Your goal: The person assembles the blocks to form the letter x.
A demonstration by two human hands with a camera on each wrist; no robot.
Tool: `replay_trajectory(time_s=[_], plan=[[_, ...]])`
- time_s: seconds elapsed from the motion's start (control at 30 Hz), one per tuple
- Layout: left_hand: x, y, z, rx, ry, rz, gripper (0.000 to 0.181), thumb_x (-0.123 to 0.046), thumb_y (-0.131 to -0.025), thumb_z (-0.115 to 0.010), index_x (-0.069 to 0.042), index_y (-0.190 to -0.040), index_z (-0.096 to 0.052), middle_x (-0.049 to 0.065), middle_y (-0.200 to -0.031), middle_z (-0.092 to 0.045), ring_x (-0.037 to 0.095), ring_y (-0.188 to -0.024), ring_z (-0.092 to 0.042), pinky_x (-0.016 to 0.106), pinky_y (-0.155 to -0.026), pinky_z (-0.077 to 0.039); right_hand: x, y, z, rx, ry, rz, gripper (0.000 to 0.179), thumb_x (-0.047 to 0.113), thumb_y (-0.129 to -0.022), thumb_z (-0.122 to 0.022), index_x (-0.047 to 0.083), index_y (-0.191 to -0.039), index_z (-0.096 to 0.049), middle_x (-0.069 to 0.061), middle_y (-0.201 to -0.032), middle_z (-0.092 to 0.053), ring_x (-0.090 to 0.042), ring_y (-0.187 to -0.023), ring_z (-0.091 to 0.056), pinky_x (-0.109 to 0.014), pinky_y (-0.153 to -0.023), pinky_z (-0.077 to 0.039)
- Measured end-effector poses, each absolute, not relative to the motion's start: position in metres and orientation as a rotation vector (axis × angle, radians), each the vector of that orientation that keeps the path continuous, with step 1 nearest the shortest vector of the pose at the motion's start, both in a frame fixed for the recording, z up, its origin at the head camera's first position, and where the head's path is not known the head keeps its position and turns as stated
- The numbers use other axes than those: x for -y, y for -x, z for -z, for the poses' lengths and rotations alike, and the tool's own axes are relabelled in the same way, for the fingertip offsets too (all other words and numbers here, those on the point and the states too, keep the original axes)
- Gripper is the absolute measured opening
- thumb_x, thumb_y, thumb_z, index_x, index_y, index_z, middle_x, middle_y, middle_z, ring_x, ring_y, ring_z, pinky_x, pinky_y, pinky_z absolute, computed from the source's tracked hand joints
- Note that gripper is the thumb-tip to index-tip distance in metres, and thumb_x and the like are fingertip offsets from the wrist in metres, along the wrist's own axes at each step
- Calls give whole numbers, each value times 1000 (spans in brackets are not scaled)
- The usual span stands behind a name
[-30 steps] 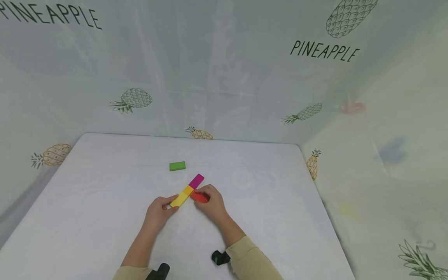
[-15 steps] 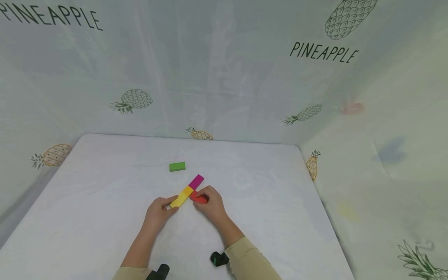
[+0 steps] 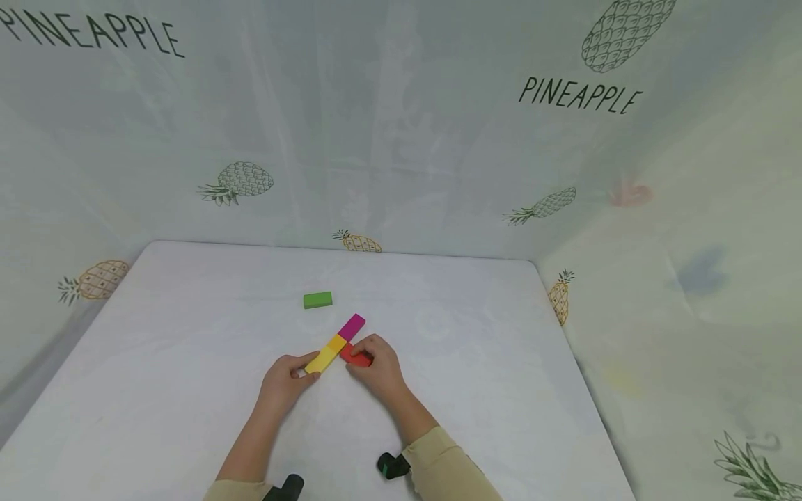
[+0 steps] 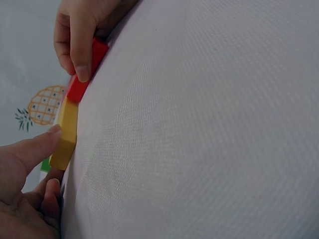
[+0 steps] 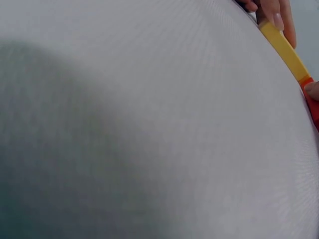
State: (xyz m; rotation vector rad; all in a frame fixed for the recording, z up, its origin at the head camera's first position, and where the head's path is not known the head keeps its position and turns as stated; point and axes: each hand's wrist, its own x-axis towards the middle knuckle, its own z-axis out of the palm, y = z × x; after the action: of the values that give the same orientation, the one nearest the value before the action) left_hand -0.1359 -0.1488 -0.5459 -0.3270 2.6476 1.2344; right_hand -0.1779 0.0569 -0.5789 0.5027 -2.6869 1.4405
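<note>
Near the middle of the table, my left hand (image 3: 285, 379) pinches the near end of a yellow block (image 3: 324, 355), thumb on one side and fingers at the other. The yellow turns deeper toward its far end, where a magenta block (image 3: 352, 327) continues the same slanting line. My right hand (image 3: 381, 365) holds a red block (image 3: 356, 355) between thumb and fingers. One end of the red block meets the right side of the yellow one, close to the magenta block. In the left wrist view, the red block (image 4: 79, 88) lies low on the white surface, partly covered by fingers.
A green block (image 3: 317, 300) lies alone beyond the magenta one. The white table (image 3: 188, 313) reaches back to a pineapple-print sheet (image 3: 401, 125) behind and at the sides. Dark wrist-worn devices show at both sleeves, one by the right cuff (image 3: 432, 445).
The red block has turned from a tilted pose to lie flatter, its end now against the yellow block. My right hand shifted slightly with it; my left hand stays in place.
</note>
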Motion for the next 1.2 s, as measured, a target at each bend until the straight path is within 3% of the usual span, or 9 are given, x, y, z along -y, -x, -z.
replay_trajectory(time_s=[1.2], plan=[[149,136,544,-2656,300,-1225,47,-15,-86,-75,-16,-131,-64,8,-99,-56,23,-82,-45,31,-63,-39,-57,177,576,2685,-551,-1448,14,15,-81,-80,16,-92,-72,8,-102,-59,-9,-96,-54,-24,-81,-49]])
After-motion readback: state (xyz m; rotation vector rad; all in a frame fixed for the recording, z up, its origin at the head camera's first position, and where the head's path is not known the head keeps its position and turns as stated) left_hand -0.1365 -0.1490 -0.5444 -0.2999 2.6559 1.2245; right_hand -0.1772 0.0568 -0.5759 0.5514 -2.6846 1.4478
